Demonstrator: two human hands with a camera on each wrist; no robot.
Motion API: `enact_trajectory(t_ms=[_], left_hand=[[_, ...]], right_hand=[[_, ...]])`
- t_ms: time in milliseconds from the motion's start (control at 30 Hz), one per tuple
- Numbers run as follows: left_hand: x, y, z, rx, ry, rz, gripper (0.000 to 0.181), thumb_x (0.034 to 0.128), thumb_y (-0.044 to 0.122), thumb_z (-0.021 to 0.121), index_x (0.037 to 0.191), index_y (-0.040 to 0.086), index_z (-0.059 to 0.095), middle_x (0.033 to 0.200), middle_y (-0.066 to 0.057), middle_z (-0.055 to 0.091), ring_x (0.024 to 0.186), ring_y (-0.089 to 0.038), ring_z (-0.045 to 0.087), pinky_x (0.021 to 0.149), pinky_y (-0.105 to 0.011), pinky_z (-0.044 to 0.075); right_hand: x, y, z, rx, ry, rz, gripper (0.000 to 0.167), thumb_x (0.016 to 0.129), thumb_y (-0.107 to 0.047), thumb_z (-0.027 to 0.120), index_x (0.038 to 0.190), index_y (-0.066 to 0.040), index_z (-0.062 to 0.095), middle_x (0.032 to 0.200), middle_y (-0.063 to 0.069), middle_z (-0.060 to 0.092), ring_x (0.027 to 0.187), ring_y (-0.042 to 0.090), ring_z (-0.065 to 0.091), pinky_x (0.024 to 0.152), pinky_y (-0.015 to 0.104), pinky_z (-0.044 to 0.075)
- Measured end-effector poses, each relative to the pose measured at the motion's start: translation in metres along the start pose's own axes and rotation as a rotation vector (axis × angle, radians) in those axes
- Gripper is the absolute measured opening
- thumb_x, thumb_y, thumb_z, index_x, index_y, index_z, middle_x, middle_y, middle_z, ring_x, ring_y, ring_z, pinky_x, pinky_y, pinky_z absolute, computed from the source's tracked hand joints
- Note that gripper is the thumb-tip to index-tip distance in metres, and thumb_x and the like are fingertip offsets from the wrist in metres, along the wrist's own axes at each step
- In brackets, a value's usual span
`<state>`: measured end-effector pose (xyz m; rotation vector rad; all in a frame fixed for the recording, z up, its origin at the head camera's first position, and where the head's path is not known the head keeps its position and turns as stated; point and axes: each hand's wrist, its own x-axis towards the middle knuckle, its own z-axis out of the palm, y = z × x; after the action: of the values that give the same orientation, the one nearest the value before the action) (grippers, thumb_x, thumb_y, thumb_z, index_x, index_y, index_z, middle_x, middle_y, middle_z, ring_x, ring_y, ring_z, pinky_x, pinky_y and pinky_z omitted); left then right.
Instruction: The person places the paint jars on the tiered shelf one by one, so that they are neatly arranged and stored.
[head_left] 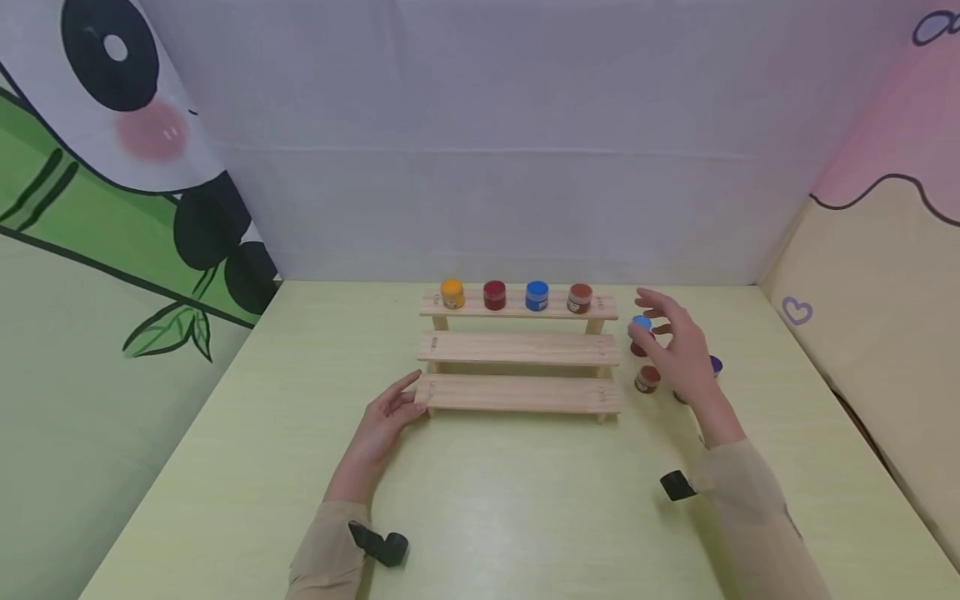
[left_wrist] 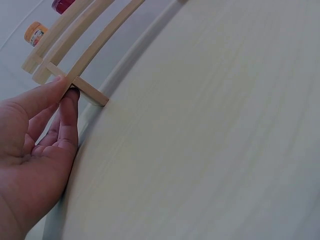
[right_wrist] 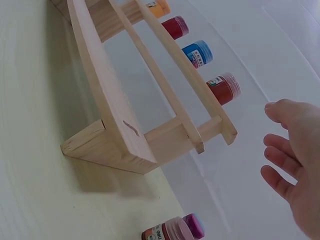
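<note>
A three-tier wooden stand (head_left: 517,348) stands on the table. My left hand (head_left: 382,425) pinches the left end of its lowest shelf, with the thumb at the top in the left wrist view. Along the top shelf sit a yellow paint jar (head_left: 452,294), a dark red jar (head_left: 494,295), a blue jar (head_left: 537,296) and a brown jar (head_left: 580,298). Right of the stand, my right hand (head_left: 682,354) hovers with loosely bent fingers and holds nothing in the right wrist view (right_wrist: 300,155). It partly covers loose jars in the head view.
Beside the stand's right end are a light blue-topped jar (head_left: 641,321), a dark red jar (head_left: 638,347), a brown jar (head_left: 647,379) and a purple-topped jar (head_left: 716,365). A pale wall (head_left: 487,200) rises behind the table. Patterned panels flank both sides.
</note>
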<state>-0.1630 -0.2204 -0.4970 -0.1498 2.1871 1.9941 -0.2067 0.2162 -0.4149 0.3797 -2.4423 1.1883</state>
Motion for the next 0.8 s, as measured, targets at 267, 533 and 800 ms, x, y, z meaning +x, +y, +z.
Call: enact_trajectory(t_ms=[267,533,800], left_hand=[[0.002,-0.001,-0.001,0.014,0.001,0.015,0.059,0.0941,0.016,0.067,0.148,0.023,0.045,0.124,-0.011,0.064,0.101,-0.003,0.063,0.089,-0.018,0.049],[0.002,-0.003,-0.002,0.01,-0.007,0.022,0.059,0.0942,0.016,0.066,0.148,0.023,0.045,0.12,-0.008,0.065,0.101,-0.003,0.063,0.089,-0.018,0.049],[0.003,-0.003,-0.001,0.004,-0.015,0.021,0.059,0.094,0.016,0.067,0.148,0.024,0.045,0.119,-0.006,0.065,0.102,-0.004,0.063,0.09,-0.019,0.048]], right_hand=[[-0.016,0.01,-0.006,-0.035,0.042,0.049,0.053,0.098,-0.023,0.063,0.147,-0.017,0.045,0.136,0.011,0.059,0.113,0.019,0.052,0.088,0.022,0.044],[-0.032,0.021,-0.015,-0.081,0.06,0.063,0.051,0.098,-0.021,0.062,0.146,-0.016,0.046,0.134,0.012,0.06,0.109,0.006,0.05,0.086,0.012,0.044],[-0.049,0.034,-0.026,-0.125,0.036,0.075,0.05,0.097,-0.019,0.063,0.144,-0.014,0.049,0.134,0.012,0.06,0.11,0.01,0.051,0.087,0.01,0.039]])
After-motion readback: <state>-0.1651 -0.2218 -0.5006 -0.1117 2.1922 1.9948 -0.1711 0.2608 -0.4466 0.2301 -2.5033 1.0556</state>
